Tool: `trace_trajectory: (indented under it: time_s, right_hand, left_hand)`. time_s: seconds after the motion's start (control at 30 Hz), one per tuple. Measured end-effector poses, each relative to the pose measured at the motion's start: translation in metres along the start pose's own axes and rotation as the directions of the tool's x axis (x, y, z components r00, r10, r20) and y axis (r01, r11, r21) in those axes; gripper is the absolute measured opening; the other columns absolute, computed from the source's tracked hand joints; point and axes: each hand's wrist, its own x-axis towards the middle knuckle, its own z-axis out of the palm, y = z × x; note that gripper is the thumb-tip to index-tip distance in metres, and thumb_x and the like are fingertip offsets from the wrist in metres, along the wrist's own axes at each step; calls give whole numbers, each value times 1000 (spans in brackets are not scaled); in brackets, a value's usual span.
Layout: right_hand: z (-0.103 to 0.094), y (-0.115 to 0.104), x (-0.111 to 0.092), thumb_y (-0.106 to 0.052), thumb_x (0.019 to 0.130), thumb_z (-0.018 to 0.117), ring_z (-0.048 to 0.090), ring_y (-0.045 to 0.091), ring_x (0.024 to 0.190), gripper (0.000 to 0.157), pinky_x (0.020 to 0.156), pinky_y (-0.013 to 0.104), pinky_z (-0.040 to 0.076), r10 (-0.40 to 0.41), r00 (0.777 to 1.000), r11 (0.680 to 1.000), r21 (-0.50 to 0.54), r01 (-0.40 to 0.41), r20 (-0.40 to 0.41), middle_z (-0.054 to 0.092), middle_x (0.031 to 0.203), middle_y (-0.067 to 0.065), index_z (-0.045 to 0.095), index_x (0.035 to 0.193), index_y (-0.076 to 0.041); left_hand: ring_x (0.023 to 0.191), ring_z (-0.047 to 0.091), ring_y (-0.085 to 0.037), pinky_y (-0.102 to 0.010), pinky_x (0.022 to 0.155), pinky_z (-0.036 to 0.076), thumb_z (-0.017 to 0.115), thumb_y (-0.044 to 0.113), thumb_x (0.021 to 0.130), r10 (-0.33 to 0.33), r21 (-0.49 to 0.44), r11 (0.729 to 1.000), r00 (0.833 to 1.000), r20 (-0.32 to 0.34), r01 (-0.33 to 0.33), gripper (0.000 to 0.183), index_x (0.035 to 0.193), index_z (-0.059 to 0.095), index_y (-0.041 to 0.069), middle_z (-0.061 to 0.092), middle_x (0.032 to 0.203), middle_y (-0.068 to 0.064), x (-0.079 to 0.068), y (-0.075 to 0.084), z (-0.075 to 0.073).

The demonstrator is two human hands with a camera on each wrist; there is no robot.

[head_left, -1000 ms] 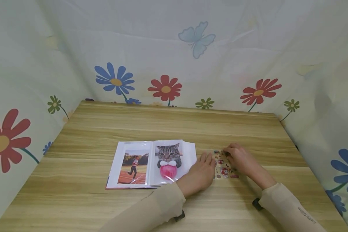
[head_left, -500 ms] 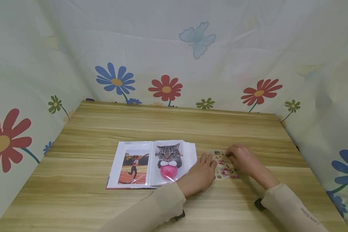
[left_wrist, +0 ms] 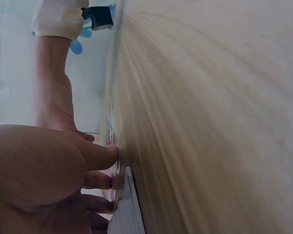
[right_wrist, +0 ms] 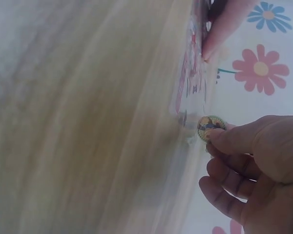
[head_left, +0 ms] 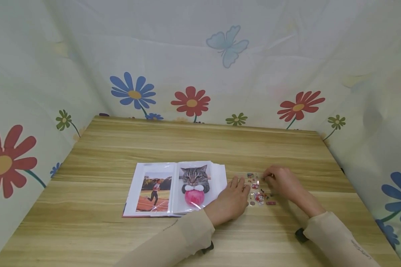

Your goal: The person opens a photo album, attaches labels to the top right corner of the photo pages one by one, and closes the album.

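A clear sticker sheet (head_left: pixel 258 198) with colourful printed stickers lies on the table just right of the photo album. My left hand (head_left: pixel 232 200) rests on the sheet's left side, its fingers extended and touching it in the left wrist view. At the sheet's right edge, my right hand (head_left: pixel 282 184) pinches a small round sticker (right_wrist: pixel 206 126) between thumb and forefinger. That sticker has a patterned border and a picture inside, partly covered by the thumb. The open photo album (head_left: pixel 138 168) shows a runner photo (head_left: pixel 153 194) and a cat photo with a pink ball (head_left: pixel 194 185).
The wood-grain table (head_left: pixel 200 141) spreads under everything. Behind and at both sides hangs a white curtain (head_left: pixel 173 44) printed with flowers and a butterfly. My left forearm crosses in front of the album's lower right corner.
My right hand has moved slightly to the right, away from the sheet's middle, showing more of the stickers. My left hand and the album have stayed in place.
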Motion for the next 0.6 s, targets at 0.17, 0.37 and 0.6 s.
trace_trajectory:
  time_s: [0.17, 0.37, 0.6]
  right_hand:
    - [-3, 5, -2, 7, 89, 69, 72, 27, 88, 14, 73, 37, 59, 21, 1000, 997, 72, -20, -1, 77, 96, 14, 77, 92, -4]
    - [-5, 12, -6, 7, 88, 70, 72, 24, 86, 14, 71, 27, 58, 17, 1000, 992, 124, -14, -24, 78, 95, 14, 77, 93, -4]
    - [-10, 18, -10, 10, 88, 70, 69, 19, 82, 13, 68, 22, 55, 43, 993, 986, 162, -26, -107, 77, 91, 15, 76, 91, -1]
  left_hand:
    - [156, 33, -33, -38, 128, 32, 50, 32, 106, 2, 3, 1000, 1000, -27, -2, 52, 153, 45, 11, 36, 166, -15, -1, 0, 0]
    - [155, 34, -33, -38, 128, 33, 52, 32, 106, -3, -9, 1000, 1000, -28, 2, 53, 153, 45, 10, 37, 165, -16, -1, 1, -2]
    - [156, 31, -34, -39, 128, 32, 52, 34, 106, -13, -16, 1000, 1000, 7, 13, 54, 154, 44, 11, 35, 166, -15, 1, 1, -3]
